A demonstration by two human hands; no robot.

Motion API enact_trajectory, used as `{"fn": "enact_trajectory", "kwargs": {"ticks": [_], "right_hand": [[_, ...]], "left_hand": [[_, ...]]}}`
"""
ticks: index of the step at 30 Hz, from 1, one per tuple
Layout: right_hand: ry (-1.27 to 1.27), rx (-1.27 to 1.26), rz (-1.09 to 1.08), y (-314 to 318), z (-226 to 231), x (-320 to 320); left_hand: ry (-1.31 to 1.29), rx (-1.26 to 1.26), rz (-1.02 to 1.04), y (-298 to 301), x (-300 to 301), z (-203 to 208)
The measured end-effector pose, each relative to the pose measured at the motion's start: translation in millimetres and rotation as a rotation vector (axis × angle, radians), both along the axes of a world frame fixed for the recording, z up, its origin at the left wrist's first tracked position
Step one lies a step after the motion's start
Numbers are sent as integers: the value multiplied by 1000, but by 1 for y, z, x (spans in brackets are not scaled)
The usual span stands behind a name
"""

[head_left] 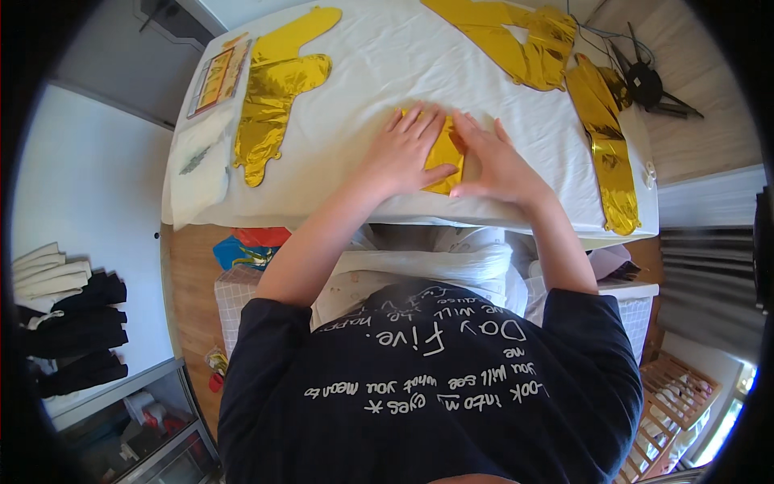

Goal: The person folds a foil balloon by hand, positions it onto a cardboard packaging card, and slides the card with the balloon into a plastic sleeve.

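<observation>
So both hands are palm-down on a folded piece of gold foil balloon (pixel 448 149), which sits flat near the front edge of the white-clothed table (pixel 355 105), right in front of the person. The left hand (pixel 409 152) lies over the foil's left side, fingers straight and a bit spread, thumb reaching across it. The right hand (pixel 498 164) covers the right side, fingers stretched out too, thumb down by the near edge. Neither is pinching anything as far as I can see, and some of the foil's outline is hidden.

Other flat gold balloons lie around: one on the left (pixel 270 97), one at the far right (pixel 536 56), and one along the right edge (pixel 605 145), just beside a black router (pixel 647 85).
</observation>
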State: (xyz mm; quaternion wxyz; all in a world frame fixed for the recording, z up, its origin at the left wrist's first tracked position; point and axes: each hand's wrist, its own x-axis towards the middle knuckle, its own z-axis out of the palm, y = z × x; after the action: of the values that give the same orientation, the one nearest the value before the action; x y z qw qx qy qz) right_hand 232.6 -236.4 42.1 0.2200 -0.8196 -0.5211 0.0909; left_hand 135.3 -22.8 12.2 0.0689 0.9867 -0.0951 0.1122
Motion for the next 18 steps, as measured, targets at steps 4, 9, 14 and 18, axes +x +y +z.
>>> {"fn": "enact_trajectory", "kwargs": {"ticks": [4, 9, 14, 18], "right_hand": [[622, 605, -297, 2, 1, 4], [356, 442, -334, 43, -5, -46], [-218, 210, -241, 73, -14, -65], [-51, 236, -276, 72, -12, -54]], "left_hand": [[61, -27, 41, -3, -1, 7], [80, 74, 25, -3, -1, 10], [34, 160, 34, 2, 4, -13], [200, 169, 55, -8, 2, 15]]}}
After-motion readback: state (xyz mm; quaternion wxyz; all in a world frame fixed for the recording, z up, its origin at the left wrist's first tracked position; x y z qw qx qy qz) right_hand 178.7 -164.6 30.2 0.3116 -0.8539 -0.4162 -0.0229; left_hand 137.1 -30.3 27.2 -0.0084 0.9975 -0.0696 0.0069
